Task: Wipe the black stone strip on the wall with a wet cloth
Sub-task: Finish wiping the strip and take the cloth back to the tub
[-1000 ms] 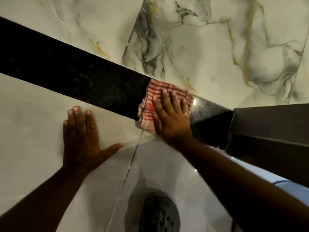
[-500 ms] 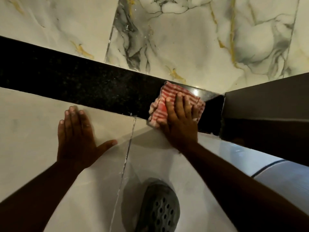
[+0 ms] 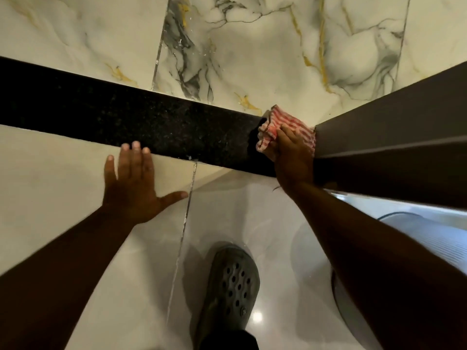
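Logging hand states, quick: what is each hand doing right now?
Left hand: open, flat on the pale tile, holding nothing.
Right hand: pressing the red-striped cloth against the black stone strip.

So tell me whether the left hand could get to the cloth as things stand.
Probably yes. The left hand lies flat on the pale tile below the black strip, and the stretch across to the cloth looks bare. But the right hand presses on the cloth, leaving only its upper part exposed.

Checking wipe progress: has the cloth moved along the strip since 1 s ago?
Yes. The cloth slid right along the black strip and now butts against the grey panel; earlier bare strip separated them.
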Available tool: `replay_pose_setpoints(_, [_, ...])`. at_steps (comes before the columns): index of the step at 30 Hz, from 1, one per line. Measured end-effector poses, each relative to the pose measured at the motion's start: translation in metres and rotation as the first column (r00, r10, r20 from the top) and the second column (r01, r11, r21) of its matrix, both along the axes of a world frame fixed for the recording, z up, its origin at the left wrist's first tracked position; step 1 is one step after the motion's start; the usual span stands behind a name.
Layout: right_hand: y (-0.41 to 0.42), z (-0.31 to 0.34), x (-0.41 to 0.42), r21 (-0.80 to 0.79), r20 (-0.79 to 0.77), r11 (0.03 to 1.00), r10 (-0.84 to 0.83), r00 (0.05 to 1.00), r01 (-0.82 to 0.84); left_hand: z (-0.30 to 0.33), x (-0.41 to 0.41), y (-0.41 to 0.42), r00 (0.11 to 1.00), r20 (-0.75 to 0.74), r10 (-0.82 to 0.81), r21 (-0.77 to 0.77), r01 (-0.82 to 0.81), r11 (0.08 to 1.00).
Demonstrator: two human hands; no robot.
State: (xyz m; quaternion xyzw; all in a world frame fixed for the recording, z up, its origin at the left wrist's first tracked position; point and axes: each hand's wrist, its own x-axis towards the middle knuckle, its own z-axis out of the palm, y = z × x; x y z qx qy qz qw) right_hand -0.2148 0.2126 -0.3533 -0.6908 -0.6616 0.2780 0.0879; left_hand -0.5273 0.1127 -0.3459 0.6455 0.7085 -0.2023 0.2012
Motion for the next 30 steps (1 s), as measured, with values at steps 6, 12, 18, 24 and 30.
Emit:
replay_pose_setpoints(6, [-0.039, 0.141, -0.019, -0.255, -0.597, 0.944, -0.325, 0.734, 0.210, 0.110, 0.049, -0.003, 0.991, 0.134, 0.013, -0.056, -0.006, 0.998])
replay_pose_setpoints(12, [-0.113, 0.316, 0.020, -0.199, -0.698, 0.959, -0.285, 0.657, 0.205, 0.280, 0.099, -0.032, 0.988, 0.122, -0.095, -0.042, 0.101, 0.994])
replay_pose_setpoints(18, [-0.229, 0.411, 0.153, -0.247, -0.693, 0.894, -0.432, 0.577, 0.373, 0.382, 0.212, -0.073, 0.955, 0.217, -0.203, 0.053, 0.196, 0.979])
replay_pose_setpoints(24, [-0.286, 0.432, 0.299, -0.217, -0.762, 0.810, -0.489, 0.424, 0.545, 0.393, 0.361, -0.125, 0.889, 0.332, -0.316, 0.105, 0.298, 0.949])
replay_pose_setpoints(30, [-0.311, 0.297, 0.417, 0.069, 0.253, 0.990, 0.099, 0.962, -0.120, 0.326, 0.466, -0.158, 0.865, 0.320, -0.386, 0.050, 0.391, 0.919])
